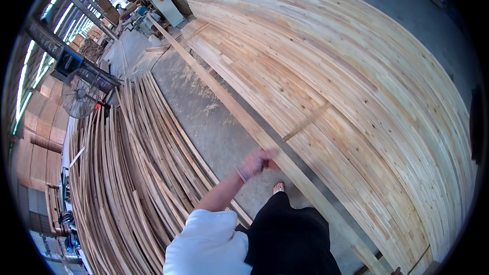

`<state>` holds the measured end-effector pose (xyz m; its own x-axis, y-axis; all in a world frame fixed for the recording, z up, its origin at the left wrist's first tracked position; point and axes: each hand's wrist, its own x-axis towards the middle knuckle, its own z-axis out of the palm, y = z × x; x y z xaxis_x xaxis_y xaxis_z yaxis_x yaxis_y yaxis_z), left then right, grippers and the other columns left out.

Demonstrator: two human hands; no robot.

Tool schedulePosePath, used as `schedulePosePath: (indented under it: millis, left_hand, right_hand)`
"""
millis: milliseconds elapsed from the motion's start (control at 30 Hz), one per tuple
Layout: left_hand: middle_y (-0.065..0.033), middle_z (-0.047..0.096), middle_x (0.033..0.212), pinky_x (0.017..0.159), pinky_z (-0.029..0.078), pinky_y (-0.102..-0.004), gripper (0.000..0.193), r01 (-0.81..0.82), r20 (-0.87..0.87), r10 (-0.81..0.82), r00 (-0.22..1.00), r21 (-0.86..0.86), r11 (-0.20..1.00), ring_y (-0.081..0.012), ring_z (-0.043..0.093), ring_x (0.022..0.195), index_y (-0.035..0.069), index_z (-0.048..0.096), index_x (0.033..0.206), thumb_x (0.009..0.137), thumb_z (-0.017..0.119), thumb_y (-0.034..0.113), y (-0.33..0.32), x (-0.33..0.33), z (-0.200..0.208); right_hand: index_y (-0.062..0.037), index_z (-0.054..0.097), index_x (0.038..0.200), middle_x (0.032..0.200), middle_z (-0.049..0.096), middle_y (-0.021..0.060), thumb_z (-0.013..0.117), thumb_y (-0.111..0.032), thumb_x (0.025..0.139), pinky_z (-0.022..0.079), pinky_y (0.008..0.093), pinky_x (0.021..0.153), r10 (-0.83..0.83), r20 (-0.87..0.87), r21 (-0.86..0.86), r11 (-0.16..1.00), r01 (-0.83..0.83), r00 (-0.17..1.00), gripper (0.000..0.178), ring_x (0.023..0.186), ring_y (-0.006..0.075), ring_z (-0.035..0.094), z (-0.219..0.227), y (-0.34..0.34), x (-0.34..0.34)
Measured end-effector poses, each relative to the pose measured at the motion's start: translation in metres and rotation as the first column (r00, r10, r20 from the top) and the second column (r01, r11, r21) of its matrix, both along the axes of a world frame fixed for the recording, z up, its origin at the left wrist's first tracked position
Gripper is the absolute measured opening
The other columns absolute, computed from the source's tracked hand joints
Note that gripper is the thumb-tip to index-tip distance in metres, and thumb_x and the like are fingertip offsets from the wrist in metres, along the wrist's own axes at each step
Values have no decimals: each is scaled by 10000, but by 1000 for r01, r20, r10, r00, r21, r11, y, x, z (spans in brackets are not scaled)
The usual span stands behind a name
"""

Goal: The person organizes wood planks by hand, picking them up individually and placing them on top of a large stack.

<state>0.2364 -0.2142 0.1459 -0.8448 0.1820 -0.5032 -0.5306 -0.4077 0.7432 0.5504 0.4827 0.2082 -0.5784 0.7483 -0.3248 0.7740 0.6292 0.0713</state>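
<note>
A long, narrow wooden board (pixel 224 94) runs slantwise from the far machine down past my legs to the lower right. My left hand (pixel 256 164), in a pale work glove, is at its left edge with the fingers curled against it; motion blurs the fingertips. At the bottom edge on the right, a small dark shape like fingertips (pixel 396 271) shows beside the boards. It may be my right hand, but too little is visible to tell its grip.
To the right lies a broad stack of pale boards (pixel 356 81), with a loose strip (pixel 307 121) across it. Many thin wooden strips (pixel 127 173) lie on the left. Beyond them stand a fan (pixel 80 97) and a machine cabinet (pixel 165 4). Shavings (pixel 196 89) litter the concrete floor.
</note>
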Motion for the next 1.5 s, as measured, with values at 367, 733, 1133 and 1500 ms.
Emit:
schedulePosePath:
  millis: [367, 733, 1133, 1500]
  left_hand:
    - [-122, 628, 1109, 846, 526, -453, 409, -446, -36, 445, 895, -25, 895, -267, 626, 981, 39, 526, 1191, 858, 608, 262, -211, -183, -23]
    - [-116, 653, 947, 869, 504, -441, 366, 147, -3, -159, 987, 389, 910, -255, 620, 886, 63, 550, 1170, 865, 613, 254, -125, -105, -111]
    - [-100, 598, 1126, 911, 477, -356, 291, 705, -118, -728, 676, -182, 685, -222, 582, 1025, 42, 590, 1118, 876, 575, 202, -19, -61, -82]
    - [-93, 653, 1019, 937, 492, -422, 476, -189, 176, 135, 975, 342, 920, -259, 621, 977, 55, 583, 1054, 851, 586, 486, -31, -50, -70]
  right_hand:
    - [-39, 678, 777, 718, 657, 157, 491, -388, 915, 471, 398, 659, 139, -455, -70, 979, -191, 880, 419, 667, 278, 623, 24, -238, -176]
    - [-108, 693, 811, 779, 653, 184, 506, -478, 870, 479, 475, 706, 424, -356, -206, 833, -513, 832, 419, 771, 371, 627, -46, -431, -302]
    - [-116, 585, 1069, 883, 638, 168, 581, -416, 809, 468, 446, 819, 818, -496, -120, 267, -956, 290, 398, 861, 318, 625, -54, -515, -352]
    - [-152, 609, 1061, 932, 653, 154, 486, -546, 865, 480, 422, 808, 495, -532, -512, 459, -727, 687, 458, 888, 337, 629, -87, -437, -302]
